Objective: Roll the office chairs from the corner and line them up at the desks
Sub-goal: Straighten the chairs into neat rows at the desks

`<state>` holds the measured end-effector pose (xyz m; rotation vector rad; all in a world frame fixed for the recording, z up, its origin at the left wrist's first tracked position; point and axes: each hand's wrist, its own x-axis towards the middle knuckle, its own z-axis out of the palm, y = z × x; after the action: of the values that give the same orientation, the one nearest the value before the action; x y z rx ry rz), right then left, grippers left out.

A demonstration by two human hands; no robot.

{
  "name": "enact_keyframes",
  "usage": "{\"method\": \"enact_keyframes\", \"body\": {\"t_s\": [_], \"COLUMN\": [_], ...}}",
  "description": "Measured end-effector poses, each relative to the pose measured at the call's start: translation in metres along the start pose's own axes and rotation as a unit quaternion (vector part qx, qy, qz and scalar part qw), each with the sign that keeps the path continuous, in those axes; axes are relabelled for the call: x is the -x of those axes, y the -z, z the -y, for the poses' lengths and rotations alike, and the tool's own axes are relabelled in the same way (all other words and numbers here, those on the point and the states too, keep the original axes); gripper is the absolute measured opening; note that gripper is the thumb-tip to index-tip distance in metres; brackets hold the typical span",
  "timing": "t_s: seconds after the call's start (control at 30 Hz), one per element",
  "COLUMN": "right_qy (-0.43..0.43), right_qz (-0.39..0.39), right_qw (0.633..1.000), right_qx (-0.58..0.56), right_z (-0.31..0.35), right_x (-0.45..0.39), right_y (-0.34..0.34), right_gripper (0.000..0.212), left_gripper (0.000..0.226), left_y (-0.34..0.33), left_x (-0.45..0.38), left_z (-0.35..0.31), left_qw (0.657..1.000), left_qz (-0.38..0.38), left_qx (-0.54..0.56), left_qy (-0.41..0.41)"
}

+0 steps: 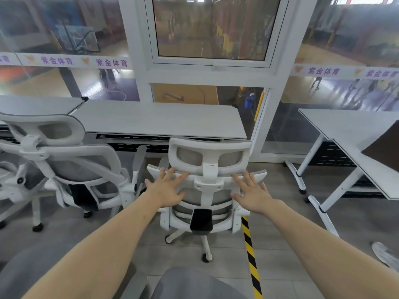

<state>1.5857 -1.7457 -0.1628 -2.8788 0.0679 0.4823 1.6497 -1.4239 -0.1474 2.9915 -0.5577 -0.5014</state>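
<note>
I see soft, even daylight from the windows (211,29). The edges bend and look blurry; the glass shows hazy reflections.

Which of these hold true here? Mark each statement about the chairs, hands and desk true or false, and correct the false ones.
1. Both hands are spread open against the back of the middle chair. True: the left hand and right hand lie with straight fingers on either side of its spine.
2. The middle chair faces away from the desk. False: its back is toward the camera, so it faces the desk.
3. A second white chair stands to its left. True.
4. The yellow-and-black floor tape runs left of the middle chair. False: it runs on the right.
5. The desk holds a monitor. False: none shows on it.
</note>
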Motion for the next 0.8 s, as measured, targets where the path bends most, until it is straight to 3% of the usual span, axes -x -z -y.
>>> {"method": "enact_keyframes", "body": {"t_s": [0.23, 0.43, 0.8], "right_qy": [0.023, 0.007, 0.009], "right_qz": [-0.001, -0.024, -0.01], "right_qw": [1.0, 1.0, 0.999], "right_qx": [-0.01, -0.001, -0.032], "right_z": [0.003, -0.002, -0.017], "right_x": [-0.013, -0.028, -0.06], "right_y": [-0.002, -0.004, 0.014], "right_gripper": [0.075, 0.082, 0.076], "left_gripper": [0.079, 0.077, 0.08], "left_y": [-0.006, 0.002, 0.01], "left_x": [-0.002, -0.02, -0.054], "left_z": [-0.001, 0.004, -0.001], "left_qw": [0.999, 1.0, 1.0], "left_qz": [0.002, 0.017, -0.008], "left_qx": [-0.032, -0.011, -0.012], "left_qy": [0.041, 0.021, 0.013]}}
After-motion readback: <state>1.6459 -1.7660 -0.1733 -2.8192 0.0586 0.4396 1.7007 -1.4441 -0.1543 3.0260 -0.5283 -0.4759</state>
